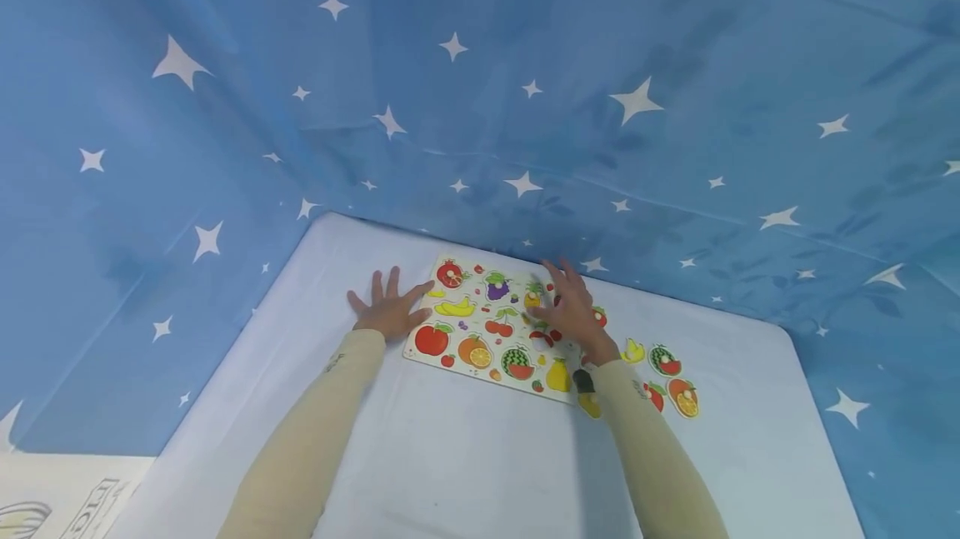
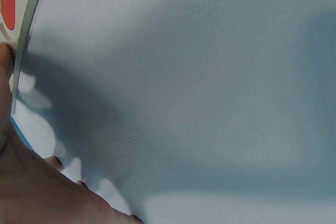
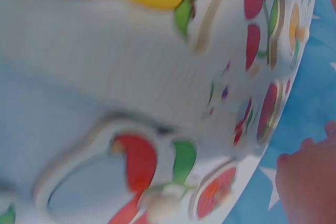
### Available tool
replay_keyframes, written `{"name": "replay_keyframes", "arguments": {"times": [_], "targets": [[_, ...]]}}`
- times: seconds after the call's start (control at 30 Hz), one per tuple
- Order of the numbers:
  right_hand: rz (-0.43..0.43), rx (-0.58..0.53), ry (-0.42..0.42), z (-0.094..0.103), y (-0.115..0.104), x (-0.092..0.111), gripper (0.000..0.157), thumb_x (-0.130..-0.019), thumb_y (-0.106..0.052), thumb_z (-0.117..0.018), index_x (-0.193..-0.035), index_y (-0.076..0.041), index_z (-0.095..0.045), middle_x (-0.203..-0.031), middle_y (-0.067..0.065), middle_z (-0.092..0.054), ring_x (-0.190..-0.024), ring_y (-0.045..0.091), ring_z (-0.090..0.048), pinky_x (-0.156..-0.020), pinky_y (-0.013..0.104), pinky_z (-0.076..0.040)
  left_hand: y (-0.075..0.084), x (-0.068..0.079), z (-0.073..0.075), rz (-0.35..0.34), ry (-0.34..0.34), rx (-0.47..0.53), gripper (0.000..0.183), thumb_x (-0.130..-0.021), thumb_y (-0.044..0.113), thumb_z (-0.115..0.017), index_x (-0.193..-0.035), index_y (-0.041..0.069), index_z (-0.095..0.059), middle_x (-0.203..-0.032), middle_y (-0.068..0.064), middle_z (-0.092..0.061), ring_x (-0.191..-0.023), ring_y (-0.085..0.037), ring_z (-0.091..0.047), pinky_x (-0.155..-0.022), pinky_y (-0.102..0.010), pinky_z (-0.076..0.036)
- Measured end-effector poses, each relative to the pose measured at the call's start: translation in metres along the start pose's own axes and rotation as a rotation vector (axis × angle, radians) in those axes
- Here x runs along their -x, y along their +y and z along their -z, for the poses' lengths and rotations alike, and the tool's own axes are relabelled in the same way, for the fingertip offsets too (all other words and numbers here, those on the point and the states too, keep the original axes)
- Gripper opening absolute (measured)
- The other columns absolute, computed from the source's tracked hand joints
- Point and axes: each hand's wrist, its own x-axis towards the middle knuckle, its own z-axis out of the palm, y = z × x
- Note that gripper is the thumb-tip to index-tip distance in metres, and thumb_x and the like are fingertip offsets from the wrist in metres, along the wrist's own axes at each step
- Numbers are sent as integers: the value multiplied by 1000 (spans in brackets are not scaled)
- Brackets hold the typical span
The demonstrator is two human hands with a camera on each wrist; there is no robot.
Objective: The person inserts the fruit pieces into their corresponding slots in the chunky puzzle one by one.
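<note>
A fruit puzzle board (image 1: 420, 353) lies on the table, with a red apple (image 1: 432, 340), bananas (image 1: 454, 308), grapes (image 1: 496, 285) and a watermelon (image 1: 517, 363) on it. My left hand (image 1: 386, 311) is spread at the board's left edge; the left wrist view shows a finger of the hand (image 2: 47, 192) touching the board edge (image 2: 23, 40). Over the board's right part, my right hand (image 1: 576, 314) has its fingers apart, near a pineapple piece (image 1: 533, 296). In the right wrist view, the knobbed pineapple (image 3: 295, 30) stands apart from the visible fingers.
Right of the board lie loose pieces: a banana (image 1: 633, 351), a watermelon (image 1: 665, 361), an orange (image 1: 683, 398) and a partly covered apple (image 1: 655, 395). My right forearm hides other pieces. A blue star-patterned curtain (image 1: 480, 139) borders the white table (image 1: 465, 456).
</note>
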Motion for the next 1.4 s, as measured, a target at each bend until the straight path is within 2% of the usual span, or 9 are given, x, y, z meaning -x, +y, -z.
{"name": "replay_keyframes", "arguments": {"times": [0.2,0.33,0.5,0.73,0.93,1.07,1.2,1.4], "targets": [[-17,31,-4,12,10,15,102,-92,-27,-87,-170,-6,-26,-176,26,-6,-160,50,-5,-117,81,-9,0,0,-3,-7,6,15,68,-109,48,-56,-170,36,-30,-177,-24,6,-159,-54,13,-111,-87,5],[-16,23,1,23,21,26,100,-92,-26,-85,-169,-3,-26,-175,28,-7,-159,52,-6,-114,85,-9,-5,-7,-8,-8,1,19,69,-108,49,-55,-171,37,-28,-177,-24,8,-158,-54,15,-111,-87,7],[-48,30,-14,36,36,39,99,-94,-27,-83,-170,-5,-24,-176,27,-7,-160,52,-5,-115,84,-8,-7,-10,-7,-16,3,24,69,-108,52,-55,-171,38,-28,-176,-26,9,-157,-56,16,-109,-89,8],[-168,101,-6,49,52,53,99,-92,-29,-86,-169,-7,-28,-176,25,-13,-159,51,-11,-117,81,-10,-8,-11,-8,-12,-5,15,71,-108,52,-54,-171,37,-25,-176,-25,12,-157,-55,18,-109,-89,7],[-288,117,-25,60,58,64,95,-94,-30,-82,-170,-10,-28,-175,24,-15,-159,50,-12,-119,79,-11,0,-2,-1,-2,-11,20,71,-108,49,-55,-171,33,-27,-176,-26,10,-157,-55,17,-110,-88,6],[-302,92,-25,65,61,68,89,-96,-29,-80,-168,-8,-32,-172,27,-22,-156,54,-14,-118,80,-9,0,0,0,2,-13,13,71,-108,50,-54,-171,32,-27,-176,-27,10,-157,-55,16,-111,-88,6],[-317,87,-26,66,64,69,81,-99,-30,-78,-165,-8,-38,-168,27,-31,-152,55,-19,-118,79,-12,-1,-3,-2,4,-15,9,72,-108,50,-54,-172,33,-27,-176,-26,10,-157,-56,17,-110,-88,7],[-336,45,-11,66,63,70,65,-102,-26,-76,-157,-6,-50,-149,25,-52,-141,50,-32,-115,76,-27,0,-7,-3,7,-30,15,71,-108,50,-55,-172,34,-26,-176,-25,12,-157,-55,18,-109,-89,6]]}}
